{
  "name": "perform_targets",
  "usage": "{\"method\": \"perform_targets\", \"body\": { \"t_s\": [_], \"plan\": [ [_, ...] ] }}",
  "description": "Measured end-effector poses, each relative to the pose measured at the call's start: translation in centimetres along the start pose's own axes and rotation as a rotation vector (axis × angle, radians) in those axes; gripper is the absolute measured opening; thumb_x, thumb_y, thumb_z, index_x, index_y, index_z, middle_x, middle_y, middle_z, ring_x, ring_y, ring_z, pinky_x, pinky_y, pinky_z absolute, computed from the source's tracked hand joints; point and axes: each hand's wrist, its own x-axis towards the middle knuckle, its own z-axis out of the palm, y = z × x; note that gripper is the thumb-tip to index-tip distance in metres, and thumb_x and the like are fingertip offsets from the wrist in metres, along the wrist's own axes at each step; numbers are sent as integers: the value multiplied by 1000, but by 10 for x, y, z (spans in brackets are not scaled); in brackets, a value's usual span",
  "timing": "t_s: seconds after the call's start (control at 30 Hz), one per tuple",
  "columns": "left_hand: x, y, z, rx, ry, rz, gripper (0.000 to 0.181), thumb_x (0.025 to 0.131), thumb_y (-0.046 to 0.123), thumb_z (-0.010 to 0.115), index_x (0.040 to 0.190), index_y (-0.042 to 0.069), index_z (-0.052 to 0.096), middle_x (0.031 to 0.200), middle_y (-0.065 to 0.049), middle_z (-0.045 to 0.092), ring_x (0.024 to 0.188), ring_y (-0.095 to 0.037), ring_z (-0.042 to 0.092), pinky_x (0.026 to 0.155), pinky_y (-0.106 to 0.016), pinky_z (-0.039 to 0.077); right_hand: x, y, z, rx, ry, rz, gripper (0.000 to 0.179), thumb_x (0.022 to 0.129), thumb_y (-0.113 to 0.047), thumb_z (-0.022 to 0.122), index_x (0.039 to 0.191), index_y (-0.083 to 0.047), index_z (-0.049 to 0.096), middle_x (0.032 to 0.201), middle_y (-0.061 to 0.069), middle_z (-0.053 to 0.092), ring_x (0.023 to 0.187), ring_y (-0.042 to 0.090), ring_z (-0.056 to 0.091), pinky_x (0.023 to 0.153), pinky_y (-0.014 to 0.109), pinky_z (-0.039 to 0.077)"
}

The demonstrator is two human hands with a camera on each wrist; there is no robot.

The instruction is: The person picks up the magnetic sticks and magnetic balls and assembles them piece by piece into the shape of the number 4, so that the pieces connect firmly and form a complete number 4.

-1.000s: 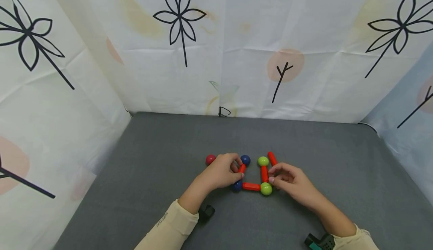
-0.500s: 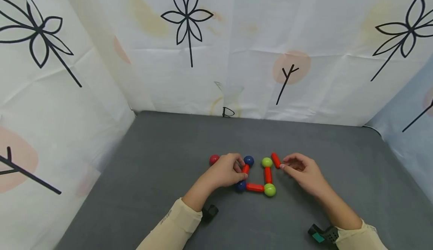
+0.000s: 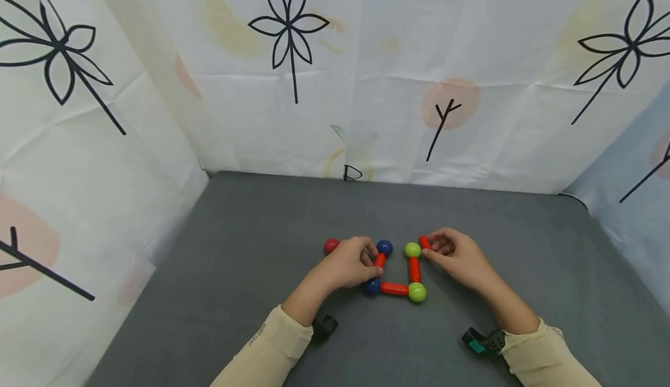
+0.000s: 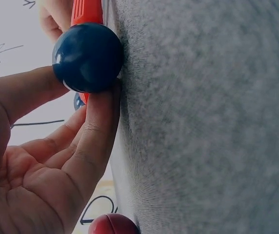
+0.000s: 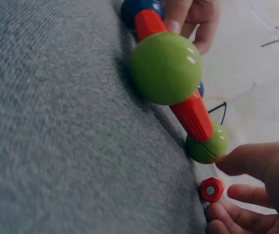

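Head view first: what is being hidden there?

– The left hand (image 3: 342, 263) is covering part of the red ball (image 3: 331, 245), and the right hand (image 3: 456, 258) is overlapping the near end of the loose red rod (image 3: 423, 241).

– And close up?

– Left wrist view is cutting off the red ball at the bottom edge, and the near blue ball (image 3: 372, 287) is blocking part of the left hand's hold.

– What about the surface and the room?

– Everything is lying on a grey desk (image 3: 262, 218), its fuzzy texture showing in both wrist views. White sheets (image 3: 398, 38) are hanging behind and at the sides, bearing black line flowers, twigs and pale blotches; at the right they are looking bluish.

– How are the hands doing?

– The left hand is pinching the blue-ended red rod (image 3: 380, 261), which is running from the near blue ball to the far blue ball (image 3: 384, 247). The right hand is curving about the loose red rod; whether it is clamping, I cannot tell.

– Where exactly is that one lying?

– It is lying at the right hand's fingertips, just right of the far green ball (image 3: 412, 250). Right wrist view is showing it end-on.
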Motion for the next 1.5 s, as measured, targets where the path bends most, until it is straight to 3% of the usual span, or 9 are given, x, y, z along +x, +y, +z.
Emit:
{"method": "perform_targets", "body": {
  "t_s": [0.3, 0.5, 0.67, 0.9, 1.07, 1.5],
  "plan": [
    [0, -1, -3, -3, -1, 6, 28, 93, 21, 84, 114, 10, 68, 86, 1, 70, 73, -15, 67, 69, -31, 55, 6, -3, 0, -39, -14, -21, 33, 96, -13, 78, 124, 0, 67, 99, 9, 71, 80, 13, 64, 63, 27, 51],
    [-1, -2, -3, -10, -5, 4, 28, 94, 21, 84, 114, 10, 68, 87, 1, 71, 74, -15, 67, 70, -31, 54, -1, -5, -3, -19, -31, -8, 35, 96, -9, 77, 127, 1, 65, 95, 8, 69, 74, 11, 60, 62, 27, 50],
    [0, -1, -2, -11, -9, 6, 28, 94, 21, 84, 114, 10, 68, 87, 1, 71, 74, -15, 67, 70, -32, 54, -15, -10, -10, 64, -52, 16, 39, 99, -8, 73, 135, 4, 59, 97, 10, 66, 71, 10, 60, 61, 27, 50],
    [3, -2, -1, -9, -15, 6, 28, 93, 21, 84, 113, 11, 68, 87, 1, 71, 74, -15, 68, 69, -31, 55, -39, -13, -18, 194, -160, 90, 48, 104, -8, 63, 149, 3, 50, 106, 15, 63, 74, 17, 63, 63, 32, 55],
    [4, -3, 0, -4, -14, 5, 28, 93, 22, 84, 113, 11, 68, 87, 1, 70, 74, -16, 67, 70, -32, 54, -52, -14, -20, 272, -220, 123, 44, 103, -5, 62, 146, 1, 55, 106, 16, 65, 73, 18, 65, 64, 34, 57],
    [2, -1, -3, -14, -26, 0, 28, 94, 22, 84, 114, 11, 67, 89, -1, 70, 76, -18, 67, 70, -33, 54, -72, -19, -10, 417, -348, 81, 41, 98, -3, 67, 138, 6, 60, 108, 17, 66, 71, 17, 69, 64, 35, 60]
  ]
}}
